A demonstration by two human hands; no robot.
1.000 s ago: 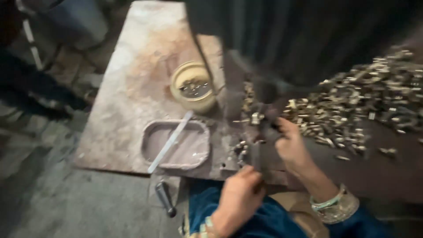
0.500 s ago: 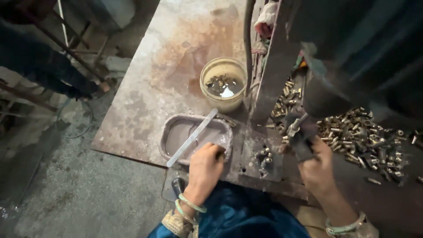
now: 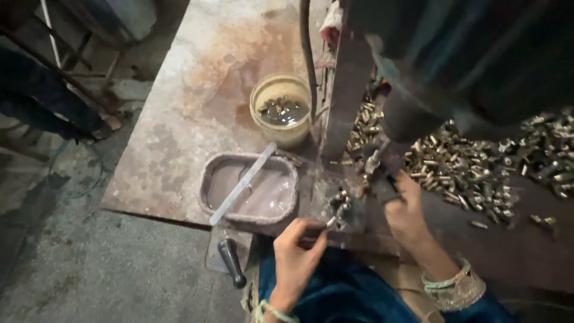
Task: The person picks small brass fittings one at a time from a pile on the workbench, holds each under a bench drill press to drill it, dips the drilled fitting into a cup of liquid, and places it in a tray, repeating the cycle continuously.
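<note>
At the press, my left hand [image 3: 297, 244] pinches a small brass piece [image 3: 330, 222] while my right hand [image 3: 405, 210] grips the fixture [image 3: 376, 179]; seating it squarely looks key.

Dim, soft-focus frame: light from 11 o'clock brightens the rusty metal table [image 3: 197, 119], deep shadow at 1–3 o'clock, corners dark.

Right hand [image 3: 406, 218] fingertips hidden behind the dark machine part [image 3: 382, 179]; pinched piece [image 3: 330, 222] too small to tell
</note>
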